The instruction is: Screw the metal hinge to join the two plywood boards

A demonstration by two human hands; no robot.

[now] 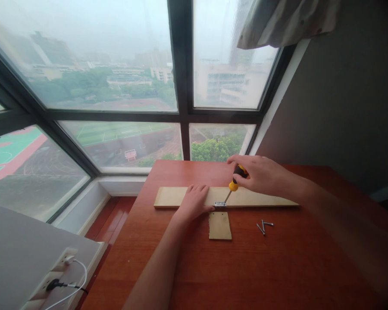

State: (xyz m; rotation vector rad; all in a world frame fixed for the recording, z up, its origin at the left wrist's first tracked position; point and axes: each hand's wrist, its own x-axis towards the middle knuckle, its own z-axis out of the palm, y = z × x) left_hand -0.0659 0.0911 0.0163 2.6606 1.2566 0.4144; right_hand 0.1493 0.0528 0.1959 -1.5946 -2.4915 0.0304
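My right hand (257, 172) is closed around the handle of a yellow-and-black screwdriver (233, 186). The screwdriver leans, its shaft running down to a small silver metal hinge (220, 204) at the front edge of a long pale wooden board (171, 197). Across that board lies my left hand (194, 200), fingers over the far edge and thumb at the near edge beside the hinge. Just in front of the hinge is a small squarish piece of board (220, 226) with two dark holes near its far edge. Any screw under the screwdriver tip is too small to make out.
Several loose screws (264, 227) lie on the reddish-brown table (245, 267), right of the small piece. Large windows (116, 142) stand behind the table. At lower left, a wall socket (53, 282) holds plugs with white and black cables. A grey wall rises at right.
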